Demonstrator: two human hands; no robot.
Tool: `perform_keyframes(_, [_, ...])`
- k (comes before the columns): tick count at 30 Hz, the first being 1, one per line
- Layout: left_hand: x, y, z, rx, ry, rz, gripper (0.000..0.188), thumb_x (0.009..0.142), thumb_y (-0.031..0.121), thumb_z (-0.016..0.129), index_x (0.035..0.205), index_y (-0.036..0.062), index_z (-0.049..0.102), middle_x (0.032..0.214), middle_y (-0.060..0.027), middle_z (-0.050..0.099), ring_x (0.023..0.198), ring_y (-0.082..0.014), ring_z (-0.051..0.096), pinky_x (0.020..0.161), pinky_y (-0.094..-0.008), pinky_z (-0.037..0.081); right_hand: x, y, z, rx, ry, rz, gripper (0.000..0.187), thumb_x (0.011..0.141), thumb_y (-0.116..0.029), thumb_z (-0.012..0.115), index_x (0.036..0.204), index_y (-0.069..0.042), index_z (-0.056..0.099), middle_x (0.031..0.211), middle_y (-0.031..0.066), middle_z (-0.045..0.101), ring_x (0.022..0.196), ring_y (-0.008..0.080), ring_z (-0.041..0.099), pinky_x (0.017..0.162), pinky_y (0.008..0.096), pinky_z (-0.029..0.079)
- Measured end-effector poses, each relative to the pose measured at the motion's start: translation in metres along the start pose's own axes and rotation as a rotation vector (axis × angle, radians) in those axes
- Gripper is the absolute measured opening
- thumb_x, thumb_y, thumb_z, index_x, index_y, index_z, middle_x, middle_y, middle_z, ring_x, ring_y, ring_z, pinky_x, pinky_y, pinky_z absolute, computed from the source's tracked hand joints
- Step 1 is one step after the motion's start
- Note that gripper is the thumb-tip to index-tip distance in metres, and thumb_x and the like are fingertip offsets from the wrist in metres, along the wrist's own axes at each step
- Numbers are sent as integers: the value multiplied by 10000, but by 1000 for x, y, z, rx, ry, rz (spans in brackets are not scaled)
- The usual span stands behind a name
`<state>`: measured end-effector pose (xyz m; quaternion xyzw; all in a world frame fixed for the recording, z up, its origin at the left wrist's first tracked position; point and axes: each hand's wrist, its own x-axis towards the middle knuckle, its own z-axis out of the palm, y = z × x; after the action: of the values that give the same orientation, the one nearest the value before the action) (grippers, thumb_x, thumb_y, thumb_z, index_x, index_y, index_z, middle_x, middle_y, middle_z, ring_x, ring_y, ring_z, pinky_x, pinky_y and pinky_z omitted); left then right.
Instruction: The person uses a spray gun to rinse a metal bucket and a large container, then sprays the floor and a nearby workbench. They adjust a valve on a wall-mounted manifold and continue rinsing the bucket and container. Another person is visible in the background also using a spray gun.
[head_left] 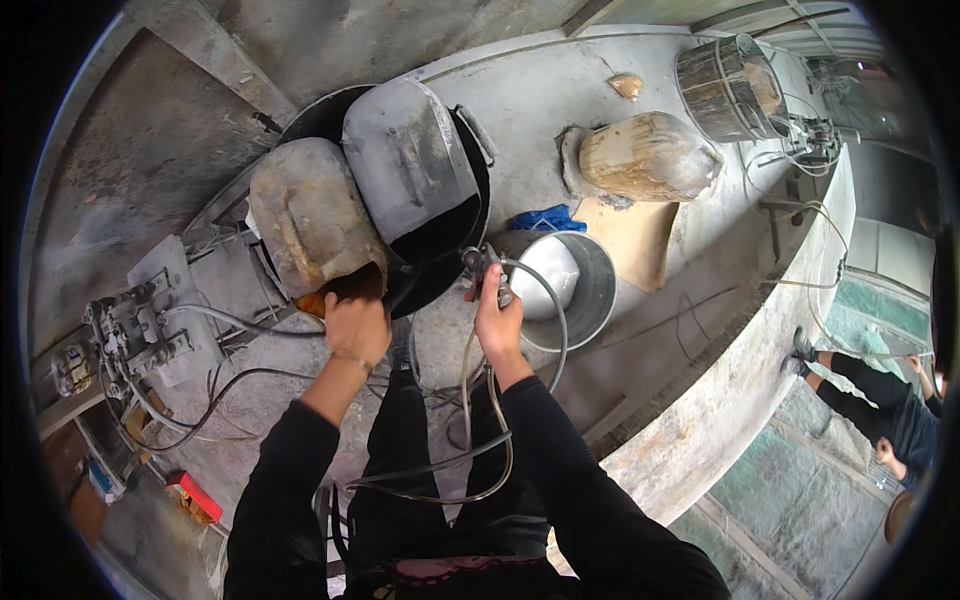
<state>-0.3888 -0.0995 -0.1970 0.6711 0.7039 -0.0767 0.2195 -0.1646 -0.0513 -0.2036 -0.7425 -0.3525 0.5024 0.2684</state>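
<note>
My right hand (pixel 497 318) grips a spray gun (pixel 487 272) with hoses trailing from it. Beside it stands a metal bucket (pixel 598 300) with white liquid inside. My left hand (pixel 358 332) is closed at the open mouth of a stained, dusty plastic jerrycan (pixel 315 210); its curled fingers hide what they hold. Something orange (pixel 313 303) shows next to those fingers. A second, grey jerrycan (pixel 408 150) lies beside the first one, and both rest on a large black tub (pixel 480 205).
A blue cloth (pixel 550 219) lies behind the bucket, near a brown sheet (pixel 640 235) and a wrapped rounded block (pixel 650 155). Farther off is a wooden barrel (pixel 722 90). Hoses (pixel 430 466) loop across my legs. Pump fittings (pixel 135 335) stand at left; another person (pixel 880 395) is at right.
</note>
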Motion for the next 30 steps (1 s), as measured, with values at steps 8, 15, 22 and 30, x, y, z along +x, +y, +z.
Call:
perform_keyframes(8, [-120,-24,-39,-327,-4,15,150,920,203,721,892,75,649,803,-128,688,772,-362,669,793,-469,479,30,15,36,-61,159,-44,684,1055,-647,582,751,-36,624,677,20,598,650,126,569,624,326,474])
perform_keyframes(15, [-162,-23,-42,-381,23,-27,156,874,158,754,965,86,650,873,-126,667,839,-360,650,817,-474,448,18,14,34,51,163,-33,684,1054,-642,588,729,-40,611,660,6,581,619,117,537,590,324,441])
perform_keyframes(22, [-172,-30,-32,-454,31,-27,204,847,142,768,1009,83,659,887,-124,665,865,-356,645,833,-462,439,15,2,32,77,159,15,709,1045,-631,615,730,3,651,647,26,599,628,136,559,623,343,469])
perform_keyframes(30, [-171,-32,-44,-538,55,-52,212,858,148,766,1039,84,676,886,-114,670,863,-351,650,831,-463,442,19,-4,39,31,180,39,726,1023,-671,618,760,3,680,672,48,641,637,142,606,619,332,482])
